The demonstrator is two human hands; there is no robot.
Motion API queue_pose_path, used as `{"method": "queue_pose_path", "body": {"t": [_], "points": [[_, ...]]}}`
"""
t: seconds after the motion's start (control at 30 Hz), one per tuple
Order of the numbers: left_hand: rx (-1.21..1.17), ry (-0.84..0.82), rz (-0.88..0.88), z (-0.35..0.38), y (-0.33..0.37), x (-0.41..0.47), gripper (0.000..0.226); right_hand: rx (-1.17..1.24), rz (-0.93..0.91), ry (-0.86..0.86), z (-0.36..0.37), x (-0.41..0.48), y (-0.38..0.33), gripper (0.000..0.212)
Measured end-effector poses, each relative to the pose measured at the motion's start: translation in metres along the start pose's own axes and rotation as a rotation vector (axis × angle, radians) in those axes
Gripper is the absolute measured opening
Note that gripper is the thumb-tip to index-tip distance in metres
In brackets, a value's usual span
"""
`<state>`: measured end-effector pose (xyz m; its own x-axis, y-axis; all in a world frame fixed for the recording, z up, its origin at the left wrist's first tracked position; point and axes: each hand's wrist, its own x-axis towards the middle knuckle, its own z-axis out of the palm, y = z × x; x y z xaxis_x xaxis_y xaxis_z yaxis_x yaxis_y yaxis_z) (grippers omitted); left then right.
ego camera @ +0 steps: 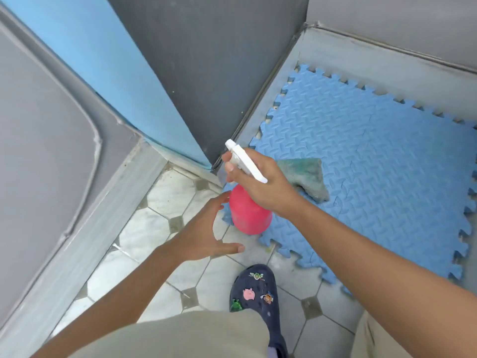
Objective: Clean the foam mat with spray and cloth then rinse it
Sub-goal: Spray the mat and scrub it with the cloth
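You are standing on a tiled floor point(160, 228) of pale octagons with small grey squares, in a corner where a grey wall point(206, 60) is meeting a light blue panel point(108, 73). The blue foam mat point(374, 161) is lying flat on the floor ahead and to your right, its jigsaw edges running close to the grey kerb along the far sides. Its near-left corner is sitting directly under your hands.

The pink spray bottle point(249, 215) is hanging upright over that corner; whether its base is resting on the mat cannot be told. Your right hand point(260, 184) is gripping the bottle by the neck, fingers curling round under the white trigger head point(245, 161), whose nozzle is pointing away towards the wall.

Your left hand point(206, 236) is holding nothing. It is reaching in from the lower left with fingers straight and spread, thumb out, fingertips just beside the bottle's pink body.

A greenish cloth point(307, 174) is lying crumpled on the mat just beyond your right hand, partly hidden by it. Your dark blue clog point(258, 298), carrying small charms, is planted on the tiles near the mat's front edge.
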<state>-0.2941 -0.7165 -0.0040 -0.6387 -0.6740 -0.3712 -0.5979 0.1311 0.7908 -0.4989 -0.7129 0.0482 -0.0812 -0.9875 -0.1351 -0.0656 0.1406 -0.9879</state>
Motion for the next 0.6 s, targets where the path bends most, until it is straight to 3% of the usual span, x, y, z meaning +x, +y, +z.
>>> {"method": "queue_pose_path", "body": {"t": [0.07,0.23,0.43,0.6], "points": [[-0.040,0.157,-0.028,0.012,-0.004,-0.007,0.125,0.016,-0.016,-0.073,0.020,0.010,-0.004,0.025],[-0.155,0.452,-0.063,0.003,-0.027,-0.021,0.106,-0.075,-0.053,-0.273,0.075,0.017,-0.006,0.030],[-0.190,0.643,-0.183,-0.016,-0.073,-0.041,0.100,-0.440,0.089,-0.557,0.109,0.035,-0.003,0.080],[-0.190,0.791,-0.285,-0.043,-0.097,-0.035,0.103,-0.648,0.141,-0.538,0.086,0.044,0.014,0.063]]}}
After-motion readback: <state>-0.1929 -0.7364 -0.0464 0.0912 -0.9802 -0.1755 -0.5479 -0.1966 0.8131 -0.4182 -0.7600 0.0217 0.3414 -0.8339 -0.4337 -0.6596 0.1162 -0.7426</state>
